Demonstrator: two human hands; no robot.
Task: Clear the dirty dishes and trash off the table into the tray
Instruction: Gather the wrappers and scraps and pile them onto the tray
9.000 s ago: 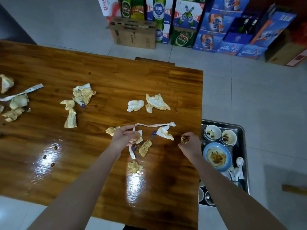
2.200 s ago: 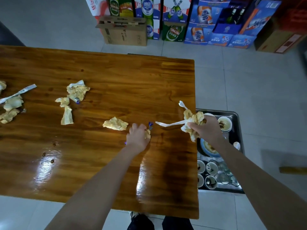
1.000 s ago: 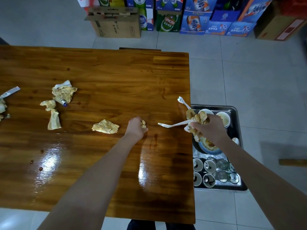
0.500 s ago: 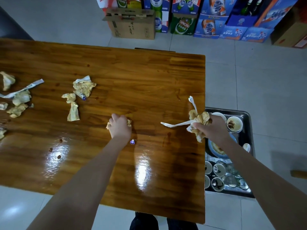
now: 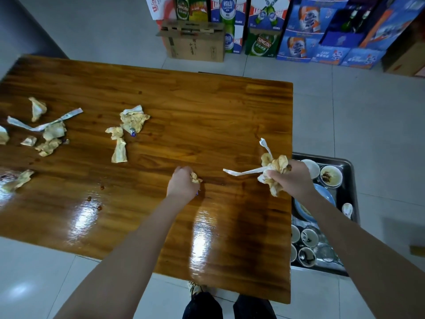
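I am closing my left hand (image 5: 182, 184) around a crumpled napkin (image 5: 195, 177) on the tabletop (image 5: 184, 116), while my right hand (image 5: 293, 179) is gripping a wad of napkins (image 5: 273, 168) beside the tray (image 5: 351, 180).

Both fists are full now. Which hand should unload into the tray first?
Right, probably. The right hand grips a wad of napkins beside the table's right edge, next to the tray. The left hand is farther in.

Your table (image 5: 207, 107) is glossy brown wood. On it lie crumpled napkins (image 5: 134, 119) mid-left, more napkins and a paper strip (image 5: 46, 124) far left, and small dark sauce drops (image 5: 99, 208) near the front glare.
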